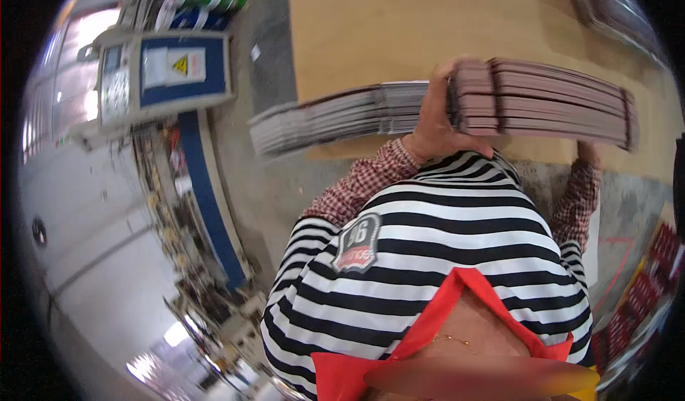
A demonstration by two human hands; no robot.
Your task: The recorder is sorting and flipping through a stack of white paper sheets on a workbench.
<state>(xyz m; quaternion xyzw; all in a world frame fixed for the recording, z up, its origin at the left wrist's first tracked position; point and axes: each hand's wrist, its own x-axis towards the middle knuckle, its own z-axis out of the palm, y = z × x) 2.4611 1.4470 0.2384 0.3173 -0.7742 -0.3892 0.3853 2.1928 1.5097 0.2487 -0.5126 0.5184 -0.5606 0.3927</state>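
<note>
I am lifting a thick stack of flat printed sheets (546, 101), pinkish on top and dark along the edges, and holding it level in front of my chest above the brown board (371, 30) that serves as my counter. To do this well, I judge that I must keep the stack square and flat, squeeze its two ends evenly so that no sheet slides out of the middle, and hold it clear of the other pile as I carry it.

My left hand (439, 123) grips the near end of the stack: the fingers (446, 73) curl over the top edge, the thumb lies along the near face, and the hand is closed firmly on the sheets. My right hand (586, 151) is mostly hidden under the far end; only the wrist and the checked sleeve (576, 201) show, so I cannot tell how those fingers are set, though they seem to support the stack from below.

Just to the left, a second, greyer pile of sheets (335, 115) lies fanned on the edge of the board. A blue and grey machine (168, 73) stands well off to my left.
</note>
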